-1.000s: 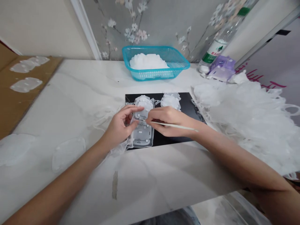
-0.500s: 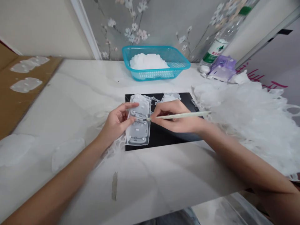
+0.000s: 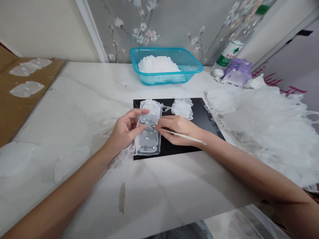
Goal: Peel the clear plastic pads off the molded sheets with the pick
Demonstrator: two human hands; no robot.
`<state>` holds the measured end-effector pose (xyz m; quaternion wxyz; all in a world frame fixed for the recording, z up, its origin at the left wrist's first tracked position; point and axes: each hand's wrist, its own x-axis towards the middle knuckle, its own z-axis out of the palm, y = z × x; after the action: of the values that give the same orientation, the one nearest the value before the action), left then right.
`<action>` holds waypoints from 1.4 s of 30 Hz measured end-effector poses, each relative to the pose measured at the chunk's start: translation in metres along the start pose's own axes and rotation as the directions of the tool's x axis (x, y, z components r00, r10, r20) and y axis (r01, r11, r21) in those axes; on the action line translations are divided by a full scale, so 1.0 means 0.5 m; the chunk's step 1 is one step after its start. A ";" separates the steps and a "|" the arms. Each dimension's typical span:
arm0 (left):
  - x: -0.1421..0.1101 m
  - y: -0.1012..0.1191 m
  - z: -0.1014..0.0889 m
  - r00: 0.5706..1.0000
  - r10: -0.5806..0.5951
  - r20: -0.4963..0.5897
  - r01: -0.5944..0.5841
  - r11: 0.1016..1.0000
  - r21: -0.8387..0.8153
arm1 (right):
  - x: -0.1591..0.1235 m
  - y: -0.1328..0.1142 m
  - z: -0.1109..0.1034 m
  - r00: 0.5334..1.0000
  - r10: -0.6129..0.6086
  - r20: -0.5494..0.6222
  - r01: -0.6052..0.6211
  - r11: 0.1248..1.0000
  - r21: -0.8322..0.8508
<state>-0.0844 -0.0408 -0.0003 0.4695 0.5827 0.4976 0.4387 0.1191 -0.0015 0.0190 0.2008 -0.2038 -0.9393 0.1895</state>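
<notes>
A translucent moulded sheet (image 3: pixel 149 139), with rounded panels, small holes and slots, lies lengthwise on a black board (image 3: pixel 171 147). My left hand (image 3: pixel 124 129) holds it at its left edge, index finger and thumb resting on top of it. In my right hand (image 3: pixel 180 129) is a thin pale stick-like tool (image 3: pixel 185 135), gripped like a pen. Its tip meets the middle of the sheet near the gap between two panels; the exact contact is hidden by my fingers. Behind my right hand, several whitish translucent pieces (image 3: pixel 182 109) sit on the board.
A blue basket (image 3: pixel 165 78) with white pieces stands at the back. A large heap of translucent scraps (image 3: pixel 269 132) covers the right side. A water bottle (image 3: pixel 230 51) and a purple pack (image 3: pixel 238 71) stand behind it. Loose translucent pieces (image 3: pixel 72 162) lie at left, near cardboard (image 3: pixel 47 76).
My right hand has shifted slightly left and down and turned, so the tool's back end now points lower. More of the pieces behind it show. My left hand keeps its hold.
</notes>
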 end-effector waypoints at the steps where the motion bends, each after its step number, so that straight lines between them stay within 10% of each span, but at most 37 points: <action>1: 0.000 0.001 0.000 1.000 -0.001 -0.003 0.001 1.000 0.000 | 0.000 -0.001 -0.007 0.999 0.003 0.033 -0.002 1.000 -0.014; 12: -0.004 0.005 0.007 0.998 0.056 0.008 -0.056 0.996 0.063 | 0.003 -0.026 -0.081 0.974 0.054 0.222 -0.049 0.998 -0.031; 17: -0.003 -0.005 0.008 0.996 0.029 0.079 -0.024 0.997 -0.070 | 0.002 -0.036 -0.083 0.983 0.185 -0.022 -0.176 0.960 0.219; 21: -0.007 -0.004 0.013 0.989 0.017 0.144 -0.041 0.986 0.161 | 0.005 -0.031 -0.049 0.911 0.330 -0.247 -0.214 0.890 0.402; 29: -0.008 0.006 0.010 0.983 -0.040 0.181 0.010 0.987 0.162 | -0.015 0.009 0.060 0.960 0.096 -0.264 -0.131 0.985 -0.117; 42: -0.007 0.012 0.014 0.984 -0.030 0.177 0.020 0.998 0.057 | -0.024 0.015 0.077 0.947 -0.115 -0.301 -0.054 0.863 -0.503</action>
<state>-0.0772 -0.0457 0.0043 0.5013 0.6259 0.4729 0.3651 0.1136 -0.0114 -0.0205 0.2933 -0.2622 -0.9137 -0.1017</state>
